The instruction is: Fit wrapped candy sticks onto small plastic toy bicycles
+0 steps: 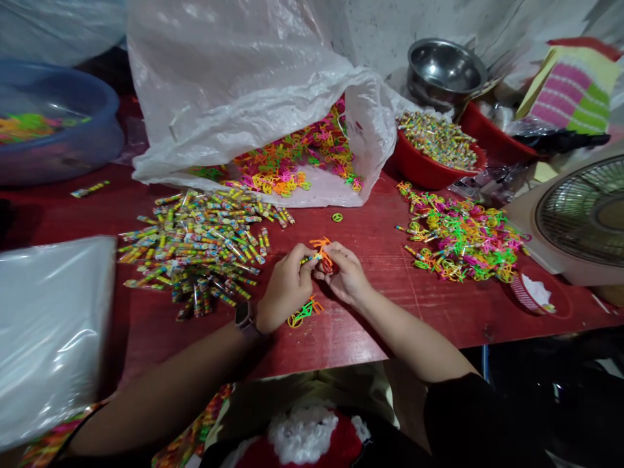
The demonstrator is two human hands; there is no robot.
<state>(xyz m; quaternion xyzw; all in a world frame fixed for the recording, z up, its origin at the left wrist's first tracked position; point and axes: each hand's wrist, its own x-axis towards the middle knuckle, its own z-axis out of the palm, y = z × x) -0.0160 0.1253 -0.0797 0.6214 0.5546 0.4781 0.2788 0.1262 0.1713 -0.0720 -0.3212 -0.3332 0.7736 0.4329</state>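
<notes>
My left hand (287, 286), with a watch on its wrist, pinches a small printed tube (310, 259) in shiny wrap. Fingertips nearly meeting it, my right hand (348, 276) grips an orange plastic piece (320, 242) against the tube's end. Whether the two are joined I cannot tell. Below my hands lie a few loose plastic pieces (305, 312) in green, orange and yellow. A heap of similar wrapped tubes (205, 240) spreads to the left. On the right is a pile of coloured plastic pieces (463, 237), some with tubes among them.
A white plastic bag (234, 84) gapes at the back, full of coloured pieces. One yellow ring-shaped piece (337, 218) lies before it. A blue basin (58, 130) and clear plastic sheets (53, 325) stand left; a red bowl of tubes (419, 156) and a fan (585, 208) stand right.
</notes>
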